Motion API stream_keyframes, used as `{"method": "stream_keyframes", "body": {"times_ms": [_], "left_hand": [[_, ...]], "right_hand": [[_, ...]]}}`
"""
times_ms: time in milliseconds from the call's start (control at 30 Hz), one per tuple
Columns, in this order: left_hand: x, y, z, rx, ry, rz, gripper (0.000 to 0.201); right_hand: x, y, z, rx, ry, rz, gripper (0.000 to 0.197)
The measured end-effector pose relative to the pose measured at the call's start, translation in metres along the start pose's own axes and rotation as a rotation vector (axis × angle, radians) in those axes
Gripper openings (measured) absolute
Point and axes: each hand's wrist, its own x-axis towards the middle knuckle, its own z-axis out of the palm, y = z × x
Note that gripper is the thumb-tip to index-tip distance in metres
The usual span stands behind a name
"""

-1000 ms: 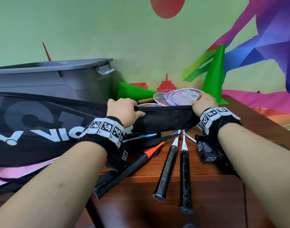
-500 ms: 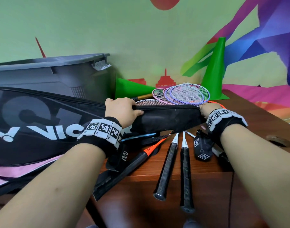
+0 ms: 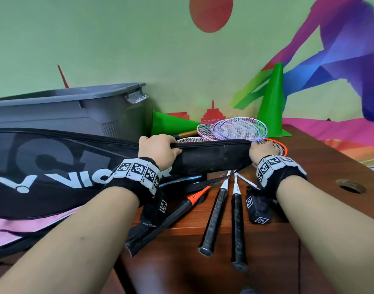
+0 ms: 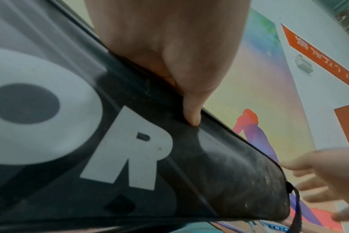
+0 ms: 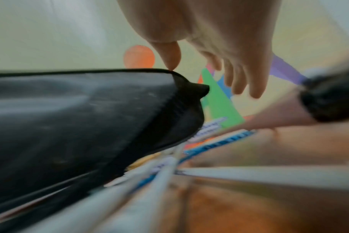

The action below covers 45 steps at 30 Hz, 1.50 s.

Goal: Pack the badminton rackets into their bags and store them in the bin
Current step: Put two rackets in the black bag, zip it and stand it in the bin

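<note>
A long black racket bag (image 3: pixel 61 166) with white lettering lies tilted across the table's left. My left hand (image 3: pixel 158 149) grips its top edge, thumb (image 4: pixel 191 113) pressed on the front. At the bag's right end (image 5: pixel 130 110) my right hand (image 3: pixel 261 150) hovers with loose straight fingers (image 5: pixel 255 82), the thumb tip touching the rim and nothing held. Several rackets lie behind and under the bag: pink and purple heads (image 3: pixel 241 129), an orange-rimmed head (image 3: pixel 280 148) past the right hand, black handles (image 3: pixel 213 219) pointing toward me. The grey bin (image 3: pixel 75 109) stands behind the bag.
An upright green cone (image 3: pixel 272 102) stands at the back right and another green cone (image 3: pixel 171 125) lies beside the bin. A pink bag (image 3: pixel 22 225) lies under the black one. The brown table (image 3: pixel 330 166) has a round hole (image 3: pixel 350 185) at right.
My right hand has sunk from over the racket heads to the bag's right end, uncovering the heads. The left hand keeps its grip on the top edge.
</note>
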Motion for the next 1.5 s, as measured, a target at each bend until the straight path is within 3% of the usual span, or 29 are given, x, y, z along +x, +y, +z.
{"method": "stream_keyframes", "body": {"times_ms": [100,167,233,333,433,533,600,733,867,1067,1233,1400,1500], "left_hand": [[-0.005,0.001,-0.014,-0.021,0.102,-0.020,0.027],[-0.006,0.002,-0.029,-0.053,0.201,-0.040,0.026],[-0.007,0.003,-0.050,-0.094,0.296,-0.066,0.025],[-0.011,0.011,-0.084,-0.194,0.392,-0.087,0.029],[-0.015,0.021,-0.111,-0.326,0.423,-0.059,0.031],[-0.018,0.029,-0.130,-0.519,0.432,-0.004,0.030],[-0.022,0.031,-0.140,-0.573,0.400,0.035,0.029],[-0.029,0.015,-0.145,-0.443,0.376,0.035,0.034],[-0.039,-0.028,-0.137,-0.116,0.272,-0.125,0.049],[-0.047,-0.071,-0.136,-0.103,0.154,-0.177,0.038],[-0.059,-0.058,-0.119,-0.125,0.264,-0.157,0.029],[-0.062,-0.037,-0.116,-0.132,0.328,-0.132,0.027],[-0.063,-0.024,-0.119,-0.178,0.362,-0.104,0.026]], "right_hand": [[-0.033,-0.020,-0.002,-0.005,0.147,-0.218,0.064],[-0.058,-0.033,-0.004,0.057,0.253,-0.413,0.053],[-0.079,-0.049,-0.002,0.183,0.210,-0.463,0.038],[-0.107,-0.071,0.004,0.329,-0.228,-0.384,0.038],[-0.130,-0.083,0.007,0.659,-0.652,-0.207,0.042],[-0.142,-0.087,0.006,0.873,-0.920,-0.161,0.063],[-0.147,-0.089,0.004,0.957,-0.993,-0.146,0.067],[-0.153,-0.095,0.001,1.104,-0.951,-0.097,0.061],[-0.153,-0.102,-0.003,1.084,-0.810,-0.064,0.067],[-0.143,-0.114,-0.009,1.033,-0.632,-0.067,0.072],[-0.144,-0.105,-0.006,1.011,-0.673,-0.091,0.074],[-0.150,-0.092,0.004,0.851,-0.762,-0.153,0.115],[-0.148,-0.093,0.004,1.001,-0.753,-0.111,0.117]]}}
